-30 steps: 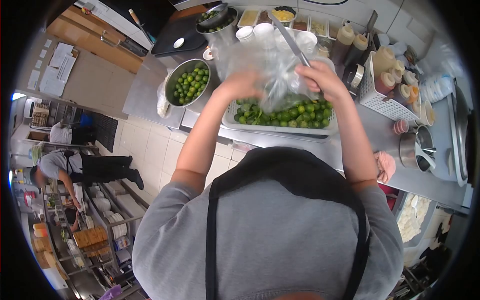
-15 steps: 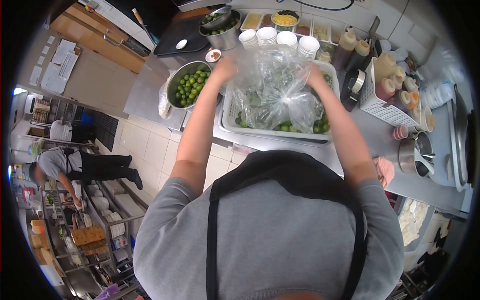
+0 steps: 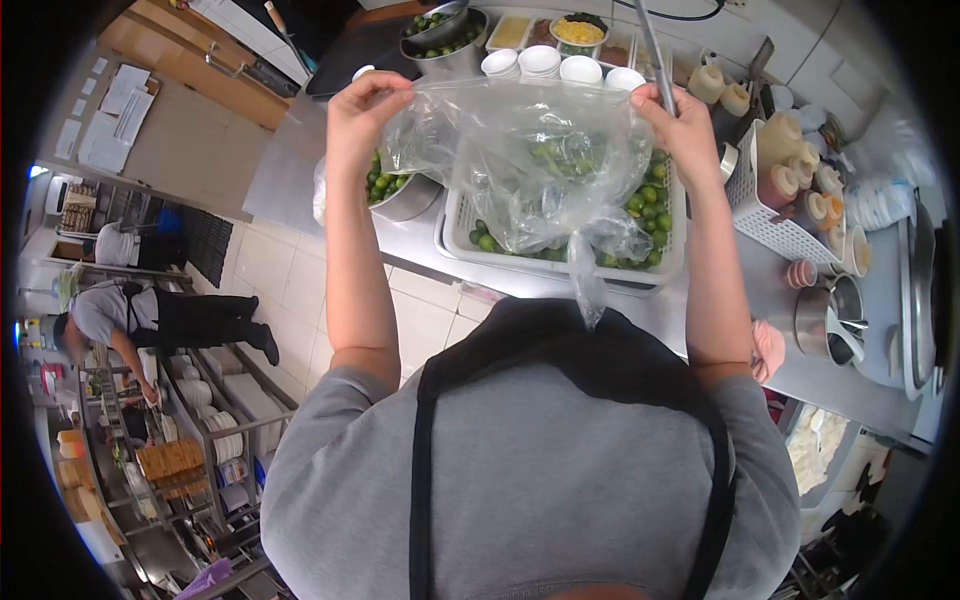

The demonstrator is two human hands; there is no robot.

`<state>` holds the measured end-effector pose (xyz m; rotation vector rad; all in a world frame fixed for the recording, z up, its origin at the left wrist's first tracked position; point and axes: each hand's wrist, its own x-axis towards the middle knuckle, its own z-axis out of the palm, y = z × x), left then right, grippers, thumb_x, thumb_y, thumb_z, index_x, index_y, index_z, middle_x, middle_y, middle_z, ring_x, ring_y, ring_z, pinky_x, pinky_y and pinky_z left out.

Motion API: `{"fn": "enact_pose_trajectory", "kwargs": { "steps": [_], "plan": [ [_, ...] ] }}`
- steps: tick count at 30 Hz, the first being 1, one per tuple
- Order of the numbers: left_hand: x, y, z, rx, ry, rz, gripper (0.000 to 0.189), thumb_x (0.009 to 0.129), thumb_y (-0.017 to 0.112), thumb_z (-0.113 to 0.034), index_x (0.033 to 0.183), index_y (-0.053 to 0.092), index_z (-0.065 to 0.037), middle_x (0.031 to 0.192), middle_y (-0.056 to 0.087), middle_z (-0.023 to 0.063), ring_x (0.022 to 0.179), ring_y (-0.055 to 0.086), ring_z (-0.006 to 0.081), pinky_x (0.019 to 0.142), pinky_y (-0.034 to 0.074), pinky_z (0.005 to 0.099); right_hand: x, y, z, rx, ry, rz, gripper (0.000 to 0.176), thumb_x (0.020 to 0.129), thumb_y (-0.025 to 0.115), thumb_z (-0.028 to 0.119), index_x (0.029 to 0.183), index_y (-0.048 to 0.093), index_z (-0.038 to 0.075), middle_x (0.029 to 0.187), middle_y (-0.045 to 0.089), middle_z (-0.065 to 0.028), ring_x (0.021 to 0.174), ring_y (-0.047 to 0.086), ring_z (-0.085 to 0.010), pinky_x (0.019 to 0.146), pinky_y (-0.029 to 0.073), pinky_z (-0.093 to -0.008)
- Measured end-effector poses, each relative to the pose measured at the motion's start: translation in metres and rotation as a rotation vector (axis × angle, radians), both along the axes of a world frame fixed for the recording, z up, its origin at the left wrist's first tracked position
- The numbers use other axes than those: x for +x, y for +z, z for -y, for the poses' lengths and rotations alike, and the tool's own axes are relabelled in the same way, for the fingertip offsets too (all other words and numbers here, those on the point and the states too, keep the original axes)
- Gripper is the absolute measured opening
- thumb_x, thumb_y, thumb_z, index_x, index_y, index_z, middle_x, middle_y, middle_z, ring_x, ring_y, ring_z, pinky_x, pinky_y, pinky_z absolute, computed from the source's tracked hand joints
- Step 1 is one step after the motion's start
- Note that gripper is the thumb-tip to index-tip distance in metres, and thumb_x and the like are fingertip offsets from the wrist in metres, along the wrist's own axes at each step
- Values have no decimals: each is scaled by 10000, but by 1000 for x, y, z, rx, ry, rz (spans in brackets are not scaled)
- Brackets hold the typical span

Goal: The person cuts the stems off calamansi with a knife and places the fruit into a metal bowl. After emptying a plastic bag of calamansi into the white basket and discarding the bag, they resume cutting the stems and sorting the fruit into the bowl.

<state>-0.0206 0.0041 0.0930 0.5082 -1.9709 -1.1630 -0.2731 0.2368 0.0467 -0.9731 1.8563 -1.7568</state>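
Note:
A clear plastic bag point(image 3: 540, 150) is stretched wide between my hands, its top edge raised and a twisted, knotted end hanging towards my apron. My left hand point(image 3: 362, 115) pinches the bag's left upper corner between thumb and fingers. At the right upper corner, my right hand point(image 3: 685, 128) pinches the bag too, and a long narrow metal tool point(image 3: 655, 50) sticks up from its grip; its kind is unclear. Beneath the bag, a white plastic basket point(image 3: 560, 268) holds small green limes point(image 3: 650, 212), partly seen through the film. My left forearm partly covers a steel bowl point(image 3: 412, 202) of limes.
White cups point(image 3: 540, 62) and containers of toppings point(image 3: 578, 32) line the back. To the right are squeeze bottles in a white crate point(image 3: 745, 215) and steel containers point(image 3: 815, 320). Another steel pot point(image 3: 450, 62) stands back left. A person point(image 3: 110, 315) works at shelving far left.
Both hands have risen from the basket's sides and drawn the bag's edge up and taut. The knotted end has swung towards me. The metal tool now shows at my right hand.

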Motion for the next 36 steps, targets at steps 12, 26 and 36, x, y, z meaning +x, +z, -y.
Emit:
{"fn": "enact_pose_trajectory", "kwargs": {
  "steps": [12,26,36],
  "plan": [
    [19,-22,-1,-86,99,133,481,704,720,-258,1121,568,-72,1173,506,124,1081,480,220,910,383,343,13,-53,-56,197,-47,130,363,798,644,298,1033,622,23,765,623,-4,494,445,-33,450,333,-186],
    [-71,-89,-88,-440,-109,199,444,656,666,-9,1092,579,-8,987,627,136,939,589,213,853,447,324,61,-37,-44,-46,171,374,299,819,634,209,1067,589,47,591,486,59,405,312,-2,360,214,-174],
    [-60,65,-63,114,-372,-20,423,683,605,57,1101,559,15,972,634,55,869,589,121,795,447,245,11,-38,-34,-48,76,284,392,771,663,155,1121,553,17,953,588,-47,446,332,-1,378,229,-170]
  ]
}}
